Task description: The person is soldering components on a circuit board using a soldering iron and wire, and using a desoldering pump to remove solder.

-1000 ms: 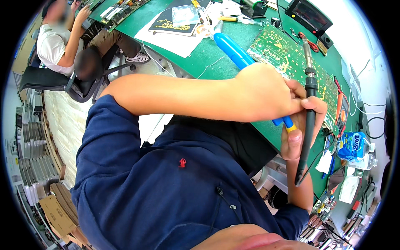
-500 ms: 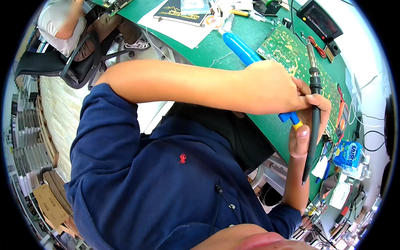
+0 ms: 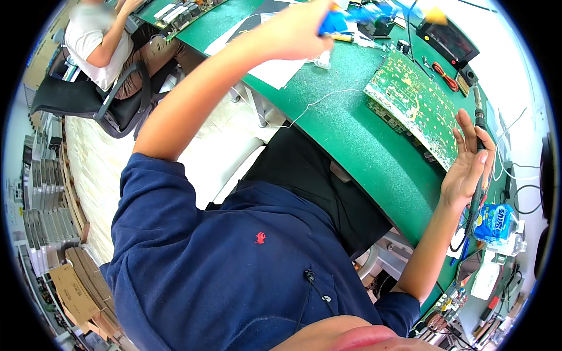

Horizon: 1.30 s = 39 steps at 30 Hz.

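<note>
My left hand [image 3: 307, 29] is raised over the far part of the table. It is closed round a blue solder sucker [image 3: 374, 11] with a yellow end, smeared by motion. On the right, my right hand [image 3: 468, 161] holds a black soldering iron [image 3: 481, 124] upright, its metal tip end pointing away from me. The thumb lies by the handle while some fingers stretch out. Just left of that hand lies a large green circuit board [image 3: 413, 102] with gold pads on top and components showing along its near edge.
The green tabletop [image 3: 351, 131] carries white paper [image 3: 281, 73], a syringe-like yellow tube [image 3: 342, 37], a black-framed screen [image 3: 448, 38] and a red cable coil [image 3: 446, 77]. A bottle with a blue label [image 3: 494, 225] stands right. At far left another person [image 3: 105, 52] sits on a black chair [image 3: 76, 96].
My left hand has swung away and to the left with the solder sucker, apart from my right hand. My right hand has shifted right with the soldering iron, uncovering the circuit board's near edge.
</note>
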Available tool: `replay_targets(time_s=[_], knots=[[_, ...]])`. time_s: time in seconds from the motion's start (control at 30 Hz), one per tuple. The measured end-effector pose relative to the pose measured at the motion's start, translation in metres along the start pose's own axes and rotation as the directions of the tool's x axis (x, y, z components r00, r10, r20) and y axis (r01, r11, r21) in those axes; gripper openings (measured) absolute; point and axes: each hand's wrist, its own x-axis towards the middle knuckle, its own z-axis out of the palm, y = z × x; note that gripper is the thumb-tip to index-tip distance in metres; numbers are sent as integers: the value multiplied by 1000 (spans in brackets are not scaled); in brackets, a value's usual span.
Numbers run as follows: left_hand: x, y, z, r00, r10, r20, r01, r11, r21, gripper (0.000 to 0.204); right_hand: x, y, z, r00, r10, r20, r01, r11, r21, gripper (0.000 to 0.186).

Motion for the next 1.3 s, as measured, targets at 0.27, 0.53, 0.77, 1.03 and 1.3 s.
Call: replay_targets(time_s=[0.27,0.53,0.77,1.03,1.3], knots=[[38,-71,-13,864,-494,94,475,741,-475,36,-6,5,1,1000,-27,-15,24,978,-209,37],[61,-168,32,882,-466,71,462,885,62,47,-10,9,5,1000,-10,-3,9,965,-262,35],[59,-156,38,860,-511,8,484,819,308,81,-15,11,9,999,36,-32,-43,964,-263,28],[17,-74,16,949,-7,-315,115,938,326,23,-14,13,11,998,-32,-45,19,962,-272,61],[-47,31,63,955,298,-1,-297,953,52,22,-17,8,22,985,53,-166,-116,911,-396,101]])
